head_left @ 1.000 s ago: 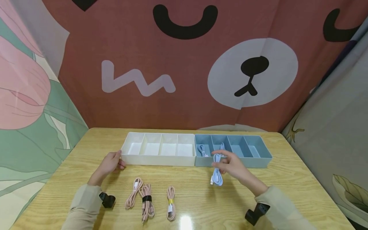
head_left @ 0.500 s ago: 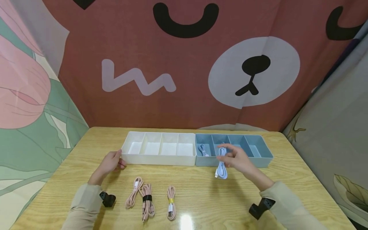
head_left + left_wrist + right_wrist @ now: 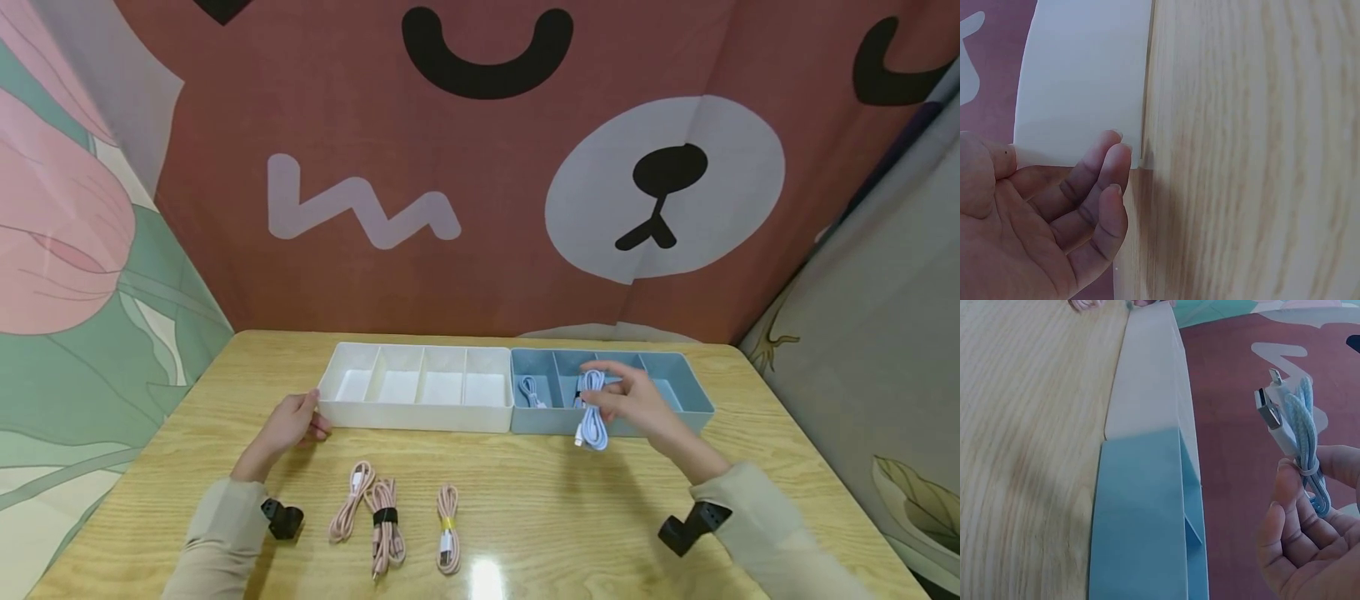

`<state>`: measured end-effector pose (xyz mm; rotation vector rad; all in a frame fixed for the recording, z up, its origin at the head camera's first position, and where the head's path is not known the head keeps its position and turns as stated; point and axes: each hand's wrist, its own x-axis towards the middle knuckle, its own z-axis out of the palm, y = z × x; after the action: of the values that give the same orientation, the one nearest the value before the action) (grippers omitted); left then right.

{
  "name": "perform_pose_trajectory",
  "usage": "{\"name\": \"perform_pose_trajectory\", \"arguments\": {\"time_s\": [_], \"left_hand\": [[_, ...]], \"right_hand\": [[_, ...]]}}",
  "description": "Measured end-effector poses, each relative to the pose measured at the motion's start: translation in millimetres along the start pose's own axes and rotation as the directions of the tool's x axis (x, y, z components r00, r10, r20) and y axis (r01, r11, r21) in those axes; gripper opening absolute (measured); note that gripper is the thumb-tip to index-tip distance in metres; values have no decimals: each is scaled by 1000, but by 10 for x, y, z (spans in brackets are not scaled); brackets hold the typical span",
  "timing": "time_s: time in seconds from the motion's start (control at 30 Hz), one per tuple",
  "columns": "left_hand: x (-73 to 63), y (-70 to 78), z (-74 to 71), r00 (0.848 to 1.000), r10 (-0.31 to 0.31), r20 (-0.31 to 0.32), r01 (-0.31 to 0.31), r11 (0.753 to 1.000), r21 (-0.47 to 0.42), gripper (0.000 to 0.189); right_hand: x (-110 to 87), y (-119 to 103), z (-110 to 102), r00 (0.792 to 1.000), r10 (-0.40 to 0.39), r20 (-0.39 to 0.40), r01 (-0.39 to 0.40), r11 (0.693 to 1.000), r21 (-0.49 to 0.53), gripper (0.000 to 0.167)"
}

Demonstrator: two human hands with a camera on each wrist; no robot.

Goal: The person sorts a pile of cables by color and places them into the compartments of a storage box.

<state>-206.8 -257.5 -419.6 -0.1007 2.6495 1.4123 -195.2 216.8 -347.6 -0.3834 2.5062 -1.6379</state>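
Observation:
My right hand (image 3: 630, 400) pinches a coiled light-blue USB cable (image 3: 593, 429) between thumb and fingers, over the front of the blue divided box (image 3: 678, 423). In the right wrist view the USB cable (image 3: 1302, 419) shows its metal plugs and a thin tie. One blue cable (image 3: 529, 393) lies in the box's leftmost compartment. Another, with a black band, is in the second one, partly hidden by the held cable. My left hand (image 3: 288, 425) holds the left end of the white divided box (image 3: 420, 418); in the left wrist view its bent fingers (image 3: 1110, 165) touch the corner.
Three pink cable bundles lie on the wooden table (image 3: 525, 492): a loose coil (image 3: 349, 504), one with a black strap (image 3: 386, 533) and one with a yellow tie (image 3: 447, 529). The two boxes stand end to end. Behind the table hangs a brown printed curtain (image 3: 480, 283).
My right hand has carried the blue USB cable to the right and farther back, toward the blue box. The left hand stays at the white box's end.

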Motion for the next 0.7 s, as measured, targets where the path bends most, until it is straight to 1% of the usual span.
{"name": "perform_pose_trajectory", "arguments": {"time_s": [0.13, 0.37, 0.6, 0.7], "left_hand": [[4, -3, 2, 1000, -7, -2, 7, 1000, 0, 54], [24, -25, 5, 1000, 0, -8, 0, 1000, 3, 55], [53, -53, 3, 1000, 21, -3, -21, 999, -42, 53], [57, -56, 4, 1000, 22, -5, -22, 999, -40, 53]], "right_hand": [[7, -7, -48, 1000, 4, -7, -4, 1000, -13, 45], [14, -21, -133, 1000, 4, -25, -5, 1000, -29, 48], [45, -22, -204, 999, 39, -34, -39, 999, -22, 50], [59, -17, -242, 997, 58, -47, -60, 997, -43, 51]]}}
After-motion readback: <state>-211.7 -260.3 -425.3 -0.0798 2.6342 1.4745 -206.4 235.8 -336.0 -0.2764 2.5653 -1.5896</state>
